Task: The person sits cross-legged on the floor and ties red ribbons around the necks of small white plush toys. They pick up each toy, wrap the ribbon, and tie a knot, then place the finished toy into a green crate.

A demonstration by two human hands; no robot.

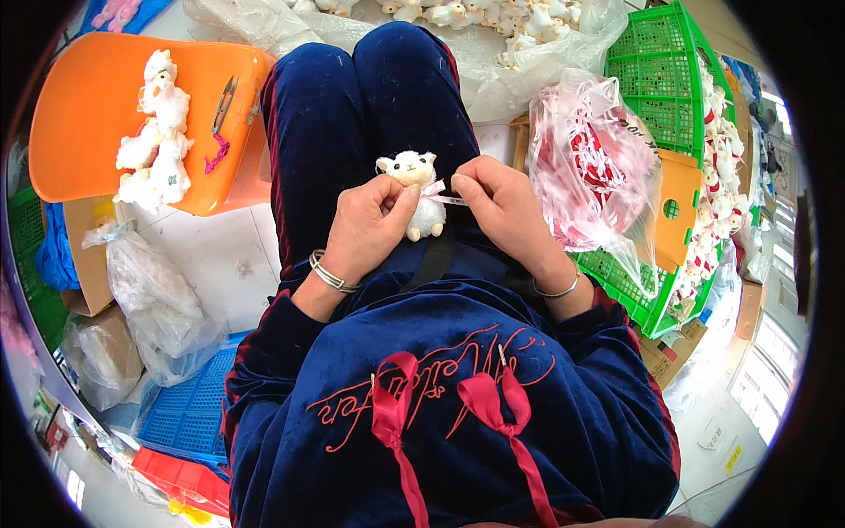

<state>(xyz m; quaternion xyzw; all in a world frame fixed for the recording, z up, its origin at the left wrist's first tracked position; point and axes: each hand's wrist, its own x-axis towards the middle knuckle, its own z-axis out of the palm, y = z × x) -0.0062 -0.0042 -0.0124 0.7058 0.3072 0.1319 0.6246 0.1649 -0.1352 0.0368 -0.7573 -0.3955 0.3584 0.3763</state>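
A small white plush lamb [425, 216] sits upright on my lap, its face toward me. Round its neck runs a pale pink ribbon [433, 190] with a loose end out to the right. My left hand [374, 216] is closed at the lamb's neck, thumb and finger pinching the ribbon there and covering part of the toy's left side. My right hand [502, 204] pinches the ribbon's free end between thumb and forefinger, just right of the lamb. The ribbon stretches between both hands.
On the orange chair [79, 114] to the left lie several white plush toys [160, 123] and thread snips [224, 104] with a pink cord. A clear bag of ribbons [594, 167] and a green crate [656, 70] stand right. More plush toys [475, 13] lie ahead on plastic.
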